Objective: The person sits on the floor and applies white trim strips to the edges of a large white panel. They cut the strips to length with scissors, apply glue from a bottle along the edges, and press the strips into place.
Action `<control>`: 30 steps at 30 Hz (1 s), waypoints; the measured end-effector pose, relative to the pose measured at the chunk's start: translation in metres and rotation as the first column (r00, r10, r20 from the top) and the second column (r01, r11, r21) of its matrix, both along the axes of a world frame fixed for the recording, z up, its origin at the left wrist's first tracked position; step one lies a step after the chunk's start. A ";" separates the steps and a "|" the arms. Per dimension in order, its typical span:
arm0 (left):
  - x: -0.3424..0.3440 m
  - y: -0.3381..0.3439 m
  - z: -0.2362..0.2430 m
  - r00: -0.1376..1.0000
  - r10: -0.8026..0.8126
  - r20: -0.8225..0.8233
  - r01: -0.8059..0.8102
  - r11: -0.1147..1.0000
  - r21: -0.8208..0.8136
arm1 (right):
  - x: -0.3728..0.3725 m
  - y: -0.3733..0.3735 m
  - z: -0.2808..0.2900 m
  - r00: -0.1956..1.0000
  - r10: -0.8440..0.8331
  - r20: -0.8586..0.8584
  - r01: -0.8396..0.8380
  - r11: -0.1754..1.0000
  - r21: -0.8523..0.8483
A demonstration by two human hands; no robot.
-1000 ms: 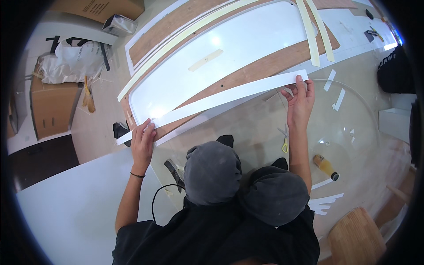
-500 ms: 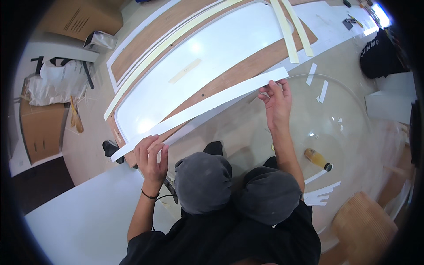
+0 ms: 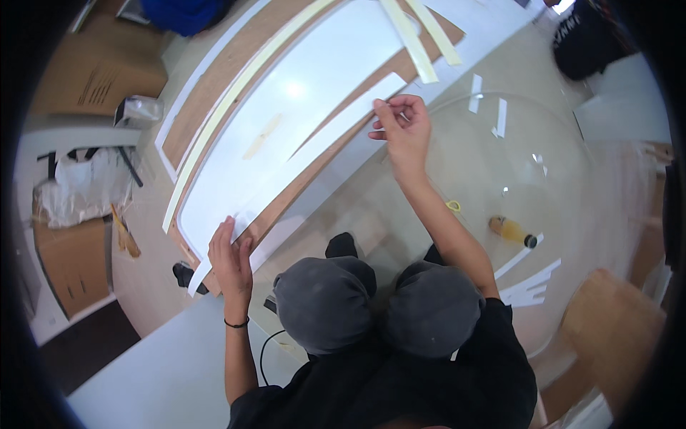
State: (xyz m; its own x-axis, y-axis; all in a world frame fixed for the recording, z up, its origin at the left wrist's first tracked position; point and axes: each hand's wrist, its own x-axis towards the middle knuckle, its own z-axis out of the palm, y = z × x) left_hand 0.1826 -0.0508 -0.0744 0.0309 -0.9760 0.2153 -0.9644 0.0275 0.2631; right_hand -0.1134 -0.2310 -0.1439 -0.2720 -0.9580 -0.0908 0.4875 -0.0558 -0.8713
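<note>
A long white strip (image 3: 325, 154) lies slantwise over the brown wooden board (image 3: 286, 202) and its glossy white panel (image 3: 243, 179). Close to the strip's far right end, my right hand (image 3: 405, 136) pinches its edge between thumb and fingers. My left hand (image 3: 230, 261) is at the near left end, its fingers over the strip and its thumb to the side; part of that grip is hidden. The strip's tip pokes out past the left hand, beyond the board's corner. Pale yellow strips (image 3: 409, 43) lie across the board's far right and along its far edge.
White offcuts (image 3: 502, 118) and a bottle of yellowish liquid (image 3: 511, 231) lie on the floor to the right. A white surface (image 3: 164, 357) is at near left. Cardboard boxes (image 3: 107, 64) stand at far left. Something blue (image 3: 182, 14) shows at the top.
The view has turned and shifted. Both hands have carried the white strip closer over the board, and it now slants more steeply, in line with the board's near edge.
</note>
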 end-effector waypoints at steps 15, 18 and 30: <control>-0.115 -0.069 -0.129 0.724 0.000 -0.689 0.343 0.868 0.361 | -0.092 0.086 -0.174 0.586 0.341 -0.735 -0.122 0.934 0.336; -0.155 -0.103 -0.180 0.785 -0.178 -0.594 0.413 0.864 0.287 | -0.092 0.137 -0.169 0.539 0.352 -0.766 -0.172 0.935 0.309; -0.200 -0.149 -0.224 0.687 -0.228 -0.690 0.521 0.816 0.249 | -0.110 0.247 -0.145 0.570 0.458 -0.682 -0.025 0.839 0.543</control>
State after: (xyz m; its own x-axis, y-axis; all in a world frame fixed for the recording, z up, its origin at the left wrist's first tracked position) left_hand -0.0172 -0.2003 -0.2982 -0.3784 -0.9180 -0.1184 -0.5154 0.1027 0.8508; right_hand -0.2230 0.0157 -0.2884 -0.2056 -0.9020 -0.3796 -0.4359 0.4317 -0.7897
